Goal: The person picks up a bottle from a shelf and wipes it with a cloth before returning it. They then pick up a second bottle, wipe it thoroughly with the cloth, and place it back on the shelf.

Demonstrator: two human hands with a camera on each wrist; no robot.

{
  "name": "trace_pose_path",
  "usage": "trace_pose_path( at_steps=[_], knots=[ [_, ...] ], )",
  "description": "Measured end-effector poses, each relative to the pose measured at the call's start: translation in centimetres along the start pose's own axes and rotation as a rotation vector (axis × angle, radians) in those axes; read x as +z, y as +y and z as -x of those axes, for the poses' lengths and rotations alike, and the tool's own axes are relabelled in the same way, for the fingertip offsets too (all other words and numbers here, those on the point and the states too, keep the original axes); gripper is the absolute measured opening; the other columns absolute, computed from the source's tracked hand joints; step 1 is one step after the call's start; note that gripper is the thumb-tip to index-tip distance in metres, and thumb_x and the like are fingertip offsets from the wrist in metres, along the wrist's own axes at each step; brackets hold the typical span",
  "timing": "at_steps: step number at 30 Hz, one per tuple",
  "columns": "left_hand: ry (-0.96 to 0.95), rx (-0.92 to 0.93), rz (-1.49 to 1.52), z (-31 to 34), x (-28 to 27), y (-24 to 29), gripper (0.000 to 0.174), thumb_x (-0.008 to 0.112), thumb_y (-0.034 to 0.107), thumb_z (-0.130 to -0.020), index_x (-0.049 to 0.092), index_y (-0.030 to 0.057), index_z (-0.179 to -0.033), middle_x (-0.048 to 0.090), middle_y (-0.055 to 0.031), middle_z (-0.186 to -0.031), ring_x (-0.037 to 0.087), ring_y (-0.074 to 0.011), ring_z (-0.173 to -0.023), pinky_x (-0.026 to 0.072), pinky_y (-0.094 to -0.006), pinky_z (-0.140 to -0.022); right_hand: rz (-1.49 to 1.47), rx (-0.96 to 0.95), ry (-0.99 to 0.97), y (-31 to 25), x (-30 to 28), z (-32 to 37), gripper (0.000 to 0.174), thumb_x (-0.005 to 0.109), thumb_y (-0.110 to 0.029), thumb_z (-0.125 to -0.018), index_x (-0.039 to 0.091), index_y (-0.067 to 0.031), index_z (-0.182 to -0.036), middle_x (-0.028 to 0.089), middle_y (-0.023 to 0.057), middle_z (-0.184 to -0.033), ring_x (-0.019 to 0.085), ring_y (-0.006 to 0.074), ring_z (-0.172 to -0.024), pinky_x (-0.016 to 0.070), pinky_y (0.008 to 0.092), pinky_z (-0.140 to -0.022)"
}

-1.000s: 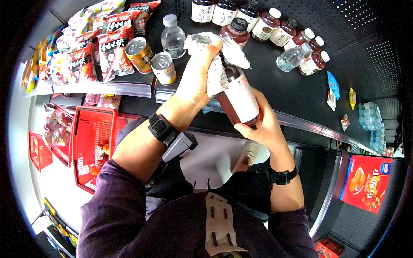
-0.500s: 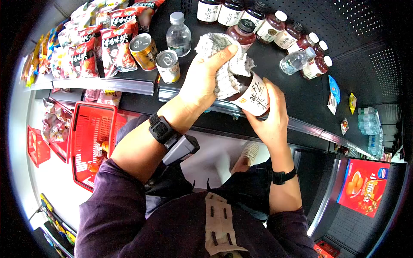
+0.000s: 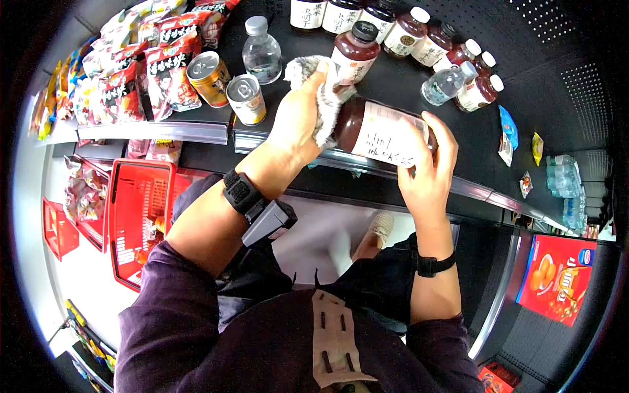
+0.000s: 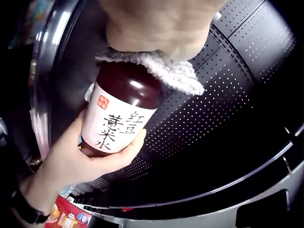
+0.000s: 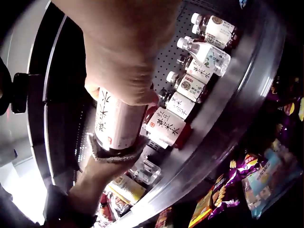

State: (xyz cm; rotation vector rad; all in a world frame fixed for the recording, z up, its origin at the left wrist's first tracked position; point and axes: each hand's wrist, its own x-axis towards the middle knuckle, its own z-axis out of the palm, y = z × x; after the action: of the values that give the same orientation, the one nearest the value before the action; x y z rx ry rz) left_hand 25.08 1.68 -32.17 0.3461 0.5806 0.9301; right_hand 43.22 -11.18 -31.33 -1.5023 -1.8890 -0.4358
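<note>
A dark red drink bottle (image 3: 350, 128) with a white label lies tilted in front of the shelf, its base toward the right. My right hand (image 3: 429, 177) grips it around the base end; in the left wrist view the thumb and fingers lie on either side of the label (image 4: 118, 121). At the other end my left hand (image 3: 298, 121) holds a grey-white cloth (image 3: 326, 118) wrapped about the bottle's top. Cloth and hand hide the cap. In the right wrist view, the cloth (image 5: 114, 154) folds around the bottle's shoulder.
Just behind stands a similar dark bottle (image 3: 355, 56), with a row of bottles (image 3: 403, 36) farther back. Left of the hands are a clear bottle (image 3: 262, 56), two cans (image 3: 246, 101) and snack bags (image 3: 167, 75). The shelf edge (image 3: 452, 183) runs below; a red basket (image 3: 118, 216) stands lower left.
The held bottle has turned from steeply slanted to nearly level, its base swinging right. My right hand has moved right with it, and the label has rotated. The left hand keeps the cloth at the top.
</note>
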Motion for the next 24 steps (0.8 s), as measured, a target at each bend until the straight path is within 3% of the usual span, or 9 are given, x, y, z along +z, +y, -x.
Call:
trace_pose_path(
  at_steps=[2,4,11,12,14,16,18,22,24],
  knots=[
    [-0.277,0.063,0.076,0.1,0.0,-0.2,0.039,0.053,0.038,-0.104,0.061,0.0032,-0.121,0.071,-0.0106,-0.112,0.071,-0.0216,-0.097,0.0584,-0.0371,-0.087,-0.106,0.108,-0.025,-0.4,0.0,0.1,0.071,0.072,0.010,-0.067,0.059,-0.0112,-0.134,0.053,0.0152,-0.135,0.055,0.0341,-0.124,0.0466,0.0428,-0.104],
    [-0.367,0.091,0.096,0.7,0.4,-0.2,0.045,0.053,0.041,-0.104,0.059,0.0024,-0.126,0.070,-0.0116,-0.115,0.070,-0.0226,-0.100,0.0575,-0.0376,-0.090,-0.237,0.202,-0.032,-0.4,0.2,0.1,0.073,0.075,0.007,-0.067,0.057,-0.0115,-0.136,0.053,0.0156,-0.134,0.056,0.0336,-0.122,0.0484,0.0419,-0.102],
    [-0.539,0.069,0.180,1.5,0.6,-0.8,0.073,0.039,0.063,-0.101,0.049,0.0013,-0.140,0.061,-0.0131,-0.133,0.060,-0.0241,-0.120,0.0446,-0.0395,-0.108,-0.631,0.365,-0.068,-1.5,1.4,0.4,0.084,0.085,-0.003,-0.064,0.050,-0.0057,-0.140,0.055,0.0178,-0.134,0.058,0.0344,-0.122,0.0485,0.0403,-0.102],
    [-0.688,0.050,0.219,1.1,0.4,-0.6,0.075,0.038,0.064,-0.100,0.049,0.0011,-0.140,0.061,-0.0132,-0.132,0.060,-0.0243,-0.120,0.0451,-0.0389,-0.107,-0.750,0.380,-0.080,-1.6,2.0,0.6,0.088,0.087,-0.003,-0.065,0.045,-0.0035,-0.143,0.052,0.0170,-0.139,0.055,0.0302,-0.126,0.0477,0.0396,-0.104],
    [-0.623,0.019,0.212,1.4,0.1,-1.1,0.076,0.038,0.065,-0.100,0.049,0.0011,-0.139,0.062,-0.0133,-0.131,0.060,-0.0240,-0.120,0.0451,-0.0386,-0.107,-1.002,0.488,-0.100,-2.3,2.9,1.0,0.096,0.087,-0.001,-0.065,0.037,-0.0035,-0.147,0.049,0.0146,-0.142,0.052,0.0254,-0.129,0.0462,0.0390,-0.107],
    [-0.718,0.011,0.253,1.1,-0.3,-1.7,0.070,0.040,0.061,-0.101,0.049,0.0025,-0.139,0.061,-0.0121,-0.132,0.060,-0.0229,-0.121,0.0446,-0.0387,-0.108,-1.126,0.544,-0.117,-2.8,2.9,0.8,0.100,0.087,0.001,-0.066,0.032,-0.0032,-0.149,0.046,0.0137,-0.144,0.051,0.0240,-0.131,0.0451,0.0389,-0.109],
    [-0.579,0.108,0.024,1.6,-0.3,-2.6,0.066,0.043,0.057,-0.102,0.049,0.0031,-0.139,0.060,-0.0109,-0.133,0.059,-0.0213,-0.121,0.0442,-0.0382,-0.109,-1.207,0.587,-0.128,-2.9,2.7,0.6,0.102,0.087,0.002,-0.066,0.029,-0.0029,-0.150,0.044,0.0133,-0.145,0.049,0.0234,-0.132,0.0442,0.0387,-0.110],
    [-0.640,0.238,-0.139,1.8,-0.4,-3.1,0.058,0.050,0.049,-0.103,0.051,0.0022,-0.137,0.061,-0.0087,-0.132,0.058,-0.0176,-0.120,0.0438,-0.0360,-0.107,-1.334,0.638,-0.129,-2.5,2.8,0.9,0.102,0.086,0.001,-0.067,0.028,-0.0019,-0.151,0.044,0.0128,-0.145,0.047,0.0230,-0.134,0.0416,0.0394,-0.112],
    [-0.669,0.223,-0.290,1.7,-1.1,-3.0,0.051,0.062,0.036,-0.098,0.052,0.0017,-0.136,0.061,-0.0076,-0.128,0.058,-0.0145,-0.115,0.0456,-0.0332,-0.103,-1.406,0.673,-0.115,-2.3,2.7,1.0,0.101,0.087,-0.001,-0.068,0.028,-0.0021,-0.151,0.044,0.0125,-0.145,0.048,0.0229,-0.134,0.0408,0.0399,-0.113]
  ],
)
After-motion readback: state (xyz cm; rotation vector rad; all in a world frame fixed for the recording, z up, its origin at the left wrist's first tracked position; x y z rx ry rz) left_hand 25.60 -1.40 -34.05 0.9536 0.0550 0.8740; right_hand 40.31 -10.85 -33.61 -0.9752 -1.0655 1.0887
